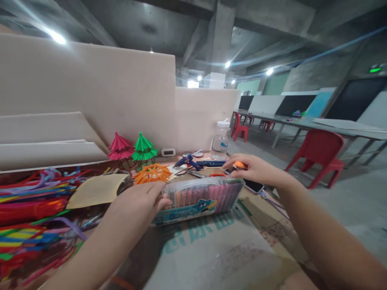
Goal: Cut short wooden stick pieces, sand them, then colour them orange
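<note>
A clear plastic case of coloured pens (pixel 196 197) with a blue star on its label stands on its long edge on a board. My left hand (pixel 151 199) is closed around the case's left end. My right hand (pixel 252 171) is above the right end, its fingers curled. A small orange piece (pixel 240 165) shows at those fingers; most of it is hidden, so its kind is unclear. Behind the case lie a blue glue gun (pixel 187 161) and red-handled scissors (pixel 216 175). A phone (pixel 254 186) lies under and beyond my right hand.
Coloured pipe cleaners (pixel 39 193) crowd the left side. Red (pixel 119 147), green (pixel 143 148) and orange (pixel 153 173) folded umbrella-like pieces stand at the back, near a water bottle (pixel 220 141). A pale partition (pixel 90 88) rises behind. A red chair (pixel 320 153) stands on the right.
</note>
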Motion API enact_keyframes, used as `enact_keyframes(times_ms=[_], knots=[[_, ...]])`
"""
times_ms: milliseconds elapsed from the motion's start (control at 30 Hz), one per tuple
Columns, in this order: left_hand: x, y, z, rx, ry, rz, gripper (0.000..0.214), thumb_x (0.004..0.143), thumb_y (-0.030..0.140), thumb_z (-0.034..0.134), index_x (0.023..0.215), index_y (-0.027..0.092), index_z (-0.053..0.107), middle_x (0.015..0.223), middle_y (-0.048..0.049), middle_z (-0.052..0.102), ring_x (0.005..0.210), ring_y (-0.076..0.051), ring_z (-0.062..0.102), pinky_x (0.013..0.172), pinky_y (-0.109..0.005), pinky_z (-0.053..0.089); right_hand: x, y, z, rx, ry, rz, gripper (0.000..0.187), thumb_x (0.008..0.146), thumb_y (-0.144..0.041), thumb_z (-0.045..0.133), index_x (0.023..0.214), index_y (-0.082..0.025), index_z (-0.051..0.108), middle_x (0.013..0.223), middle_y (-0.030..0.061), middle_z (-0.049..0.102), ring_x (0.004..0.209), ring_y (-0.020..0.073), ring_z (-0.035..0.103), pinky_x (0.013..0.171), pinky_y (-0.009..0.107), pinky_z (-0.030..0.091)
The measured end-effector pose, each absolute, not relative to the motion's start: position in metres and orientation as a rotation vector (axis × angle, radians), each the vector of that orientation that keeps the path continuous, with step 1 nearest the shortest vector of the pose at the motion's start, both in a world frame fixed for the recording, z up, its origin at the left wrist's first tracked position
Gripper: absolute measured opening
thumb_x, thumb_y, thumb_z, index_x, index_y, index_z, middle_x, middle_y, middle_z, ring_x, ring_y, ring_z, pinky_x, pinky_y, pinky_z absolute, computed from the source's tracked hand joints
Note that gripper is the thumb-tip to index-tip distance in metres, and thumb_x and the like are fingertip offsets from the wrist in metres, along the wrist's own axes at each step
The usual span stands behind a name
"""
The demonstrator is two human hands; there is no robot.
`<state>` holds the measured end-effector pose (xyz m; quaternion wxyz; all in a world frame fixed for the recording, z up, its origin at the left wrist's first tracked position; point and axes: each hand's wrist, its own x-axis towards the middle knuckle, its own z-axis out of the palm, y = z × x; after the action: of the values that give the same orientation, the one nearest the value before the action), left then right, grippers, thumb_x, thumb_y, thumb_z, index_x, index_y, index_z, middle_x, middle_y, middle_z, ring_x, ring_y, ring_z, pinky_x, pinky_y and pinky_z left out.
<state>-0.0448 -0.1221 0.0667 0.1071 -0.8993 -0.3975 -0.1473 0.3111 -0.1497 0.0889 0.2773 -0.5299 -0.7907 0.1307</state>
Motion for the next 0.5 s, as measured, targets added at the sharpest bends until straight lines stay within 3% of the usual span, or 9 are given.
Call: enact_keyframes(times_ms=[67,133,233,367,500], knots=[[-0.046,-0.120,0.064,-2.645,-1.154,-0.493,0.018,0.095,0.032,0.058,0.097,0.018,0.069,0.094,-0.0093,0.076,0.085,-0.029,0.072,0.072,-0.038,0.051,0.319,-0.151,0.085,-1.467,-2.169,0.433,0.025,0.087,-0.041,0.065,0.099,-0.022,0.074,0.104,0.0057,0.072,0.098,0.0238,0.064,0.088,0.036,0.046],[-0.047,-0.119,0.062,-2.644,-1.132,-0.527,0.019,0.097,0.032,0.054,0.095,0.019,0.067,0.093,-0.0092,0.075,0.084,-0.029,0.071,0.071,-0.037,0.051,0.319,-0.148,0.080,-1.527,-2.143,0.498,0.025,0.090,-0.042,0.059,0.086,-0.020,0.070,0.088,0.0033,0.069,0.084,0.0206,0.061,0.078,0.033,0.045],[-0.046,-0.121,0.063,-2.640,-1.130,-0.482,0.014,0.097,0.030,0.056,0.095,0.019,0.064,0.092,-0.0079,0.074,0.086,-0.028,0.070,0.071,-0.036,0.050,0.315,-0.142,0.075,-1.571,-2.070,0.658,0.035,0.092,-0.049,0.054,0.074,-0.020,0.057,0.067,-0.0031,0.050,0.064,0.0143,0.046,0.061,0.028,0.035],[-0.043,-0.131,0.067,-2.647,-1.164,-0.418,0.013,0.095,0.030,0.064,0.088,0.019,0.061,0.085,-0.0053,0.071,0.080,-0.024,0.068,0.072,-0.034,0.048,0.313,-0.142,0.074,-1.533,-2.090,0.813,0.042,0.091,-0.060,0.055,0.079,-0.020,0.053,0.069,-0.0047,0.044,0.061,0.0125,0.039,0.058,0.026,0.030],[-0.041,-0.140,0.066,-2.691,-1.196,-0.461,0.014,0.096,0.031,0.063,0.091,0.018,0.062,0.089,-0.0053,0.071,0.086,-0.026,0.068,0.076,-0.037,0.050,0.307,-0.148,0.073,-1.586,-2.130,0.578,0.052,0.089,-0.071,0.052,0.076,-0.020,0.056,0.065,-0.0029,0.047,0.061,0.0144,0.044,0.057,0.027,0.033]])
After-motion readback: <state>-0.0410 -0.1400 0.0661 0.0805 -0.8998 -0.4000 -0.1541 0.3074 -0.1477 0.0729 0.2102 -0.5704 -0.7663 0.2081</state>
